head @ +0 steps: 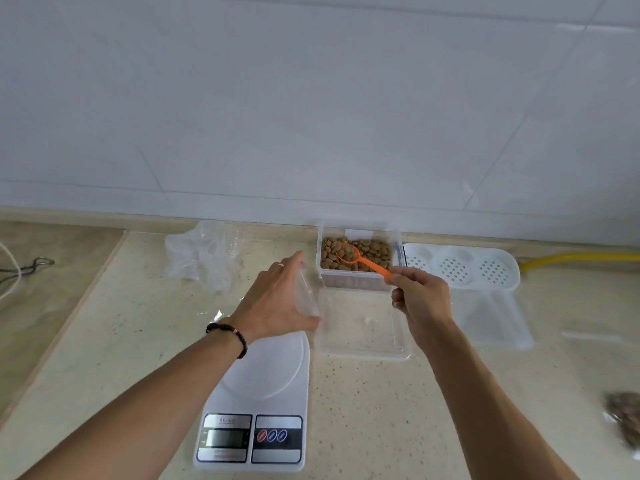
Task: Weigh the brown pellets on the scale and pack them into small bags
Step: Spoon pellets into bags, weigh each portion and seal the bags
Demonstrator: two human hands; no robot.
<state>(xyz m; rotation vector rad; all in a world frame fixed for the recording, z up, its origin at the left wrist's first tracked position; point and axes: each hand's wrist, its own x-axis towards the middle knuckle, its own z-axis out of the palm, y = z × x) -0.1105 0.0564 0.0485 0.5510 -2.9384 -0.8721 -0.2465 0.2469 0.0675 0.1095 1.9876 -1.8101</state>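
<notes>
On the counter [363, 410], the scale [258, 403] sits just in front-left of the pellet box [358, 261]. The left hand [277, 303] holds a small clear bag [306, 292] just left of the box; the right hand [420, 296] pinches the orange scoop [363, 259]. Its long axis slants, bowl toward the box's back-left among the brown pellets [375, 252]. An overloaded or tilted scoop could spill pellets short of the limp bag's mouth.

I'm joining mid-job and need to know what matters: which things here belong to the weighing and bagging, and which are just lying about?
In the job: scale; box of brown pellets; orange scoop, held by the right hand; clear bag, held by the left hand; pile of spare bags; filled bag.

Lying about: box lid; white perforated tray; yellow hose; cord.
</notes>
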